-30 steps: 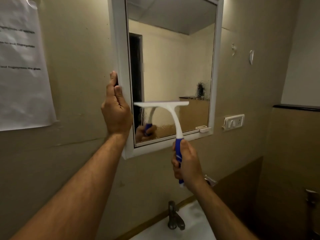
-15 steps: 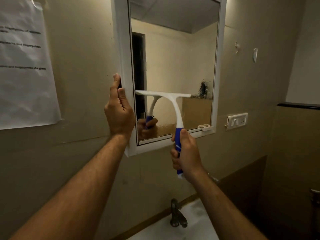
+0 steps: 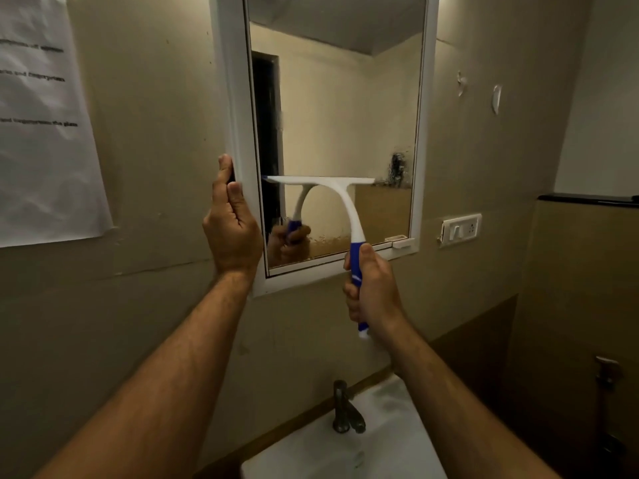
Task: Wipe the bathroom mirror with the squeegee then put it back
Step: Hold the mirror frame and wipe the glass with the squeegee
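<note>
A white-framed bathroom mirror [image 3: 426, 108] hangs on the beige wall. My right hand [image 3: 373, 288] grips the blue handle of a white squeegee [image 3: 342, 198]. Its blade lies flat and level across the lower left half of the glass. My left hand [image 3: 231, 226] holds the mirror's left frame edge, fingers wrapped round the side. Wet streaks and droplets show on the glass below the blade and at the right edge.
A white sink [image 3: 387, 447] with a dark tap [image 3: 344, 409] sits below the mirror. A paper notice [image 3: 41, 119] is taped on the wall at left. A switch plate [image 3: 461, 230] is right of the mirror, and a dark ledge [image 3: 587, 199] at far right.
The squeegee blade has risen up the glass, from near the mirror's bottom to about its lower-middle. My left hand stays on the frame.
</note>
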